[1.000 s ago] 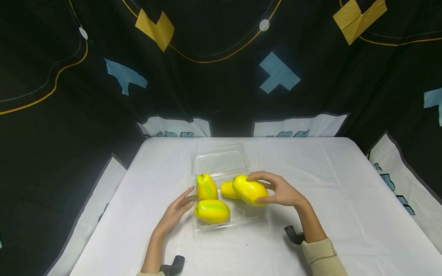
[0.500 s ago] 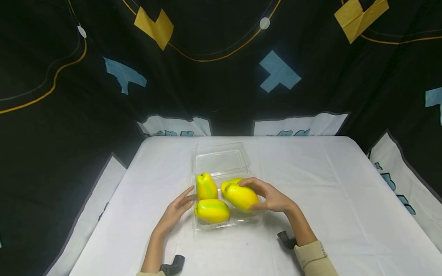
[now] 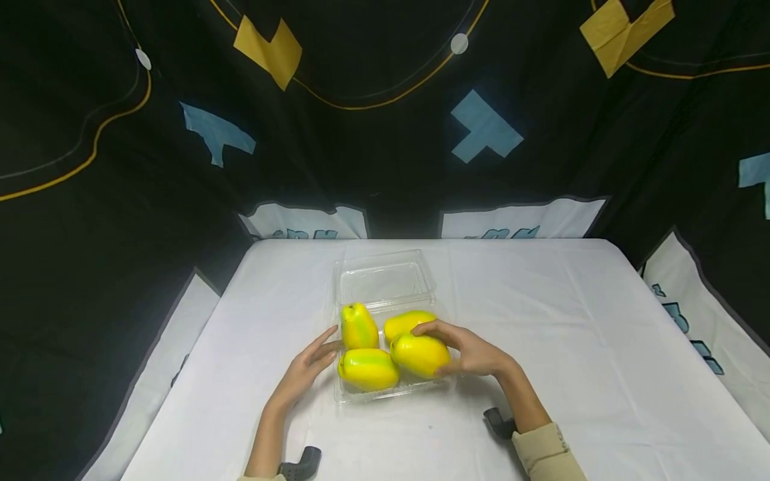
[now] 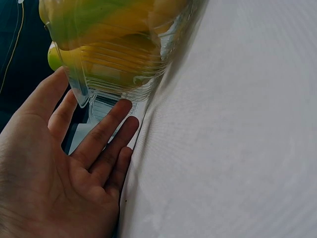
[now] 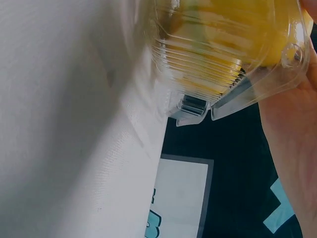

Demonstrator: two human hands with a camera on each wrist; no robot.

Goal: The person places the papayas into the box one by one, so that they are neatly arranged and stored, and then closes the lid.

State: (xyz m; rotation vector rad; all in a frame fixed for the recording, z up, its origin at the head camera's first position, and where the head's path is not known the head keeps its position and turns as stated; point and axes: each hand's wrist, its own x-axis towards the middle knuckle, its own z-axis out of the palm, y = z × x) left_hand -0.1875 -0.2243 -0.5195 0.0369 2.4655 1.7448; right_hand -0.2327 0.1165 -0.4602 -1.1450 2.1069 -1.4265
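A clear plastic clamshell container [image 3: 355, 397] lies with its lid folded back, holding several glossy yellow-green papayas. My right hand [image 3: 475, 351] grips the near right papaya [image 3: 421, 355], fingers over its top and thumb at its near right side. Behind it lies another papaya [image 3: 406, 325]. On the left are an upright-pointing papaya [image 3: 359, 326] and a sideways one [image 3: 368, 369] in front. My left hand [image 3: 303, 374] is spread beside the container's left wall, fingertips right at its rim. In the right wrist view, the container wall [image 5: 198, 74] covers much of the fruit.
The clear lid [image 3: 385, 277] extends toward the back of the white-covered table [image 3: 541, 300]. Dark curved wrist mounts [image 3: 303, 463] sit under both forearms. Beyond the table hangs a black curtain [image 3: 373, 167] with yellow and blue patches.
My right hand has moved left and slightly down, bringing its papaya into the container's near right corner. More of the papaya behind shows. The left hand has stayed in place.
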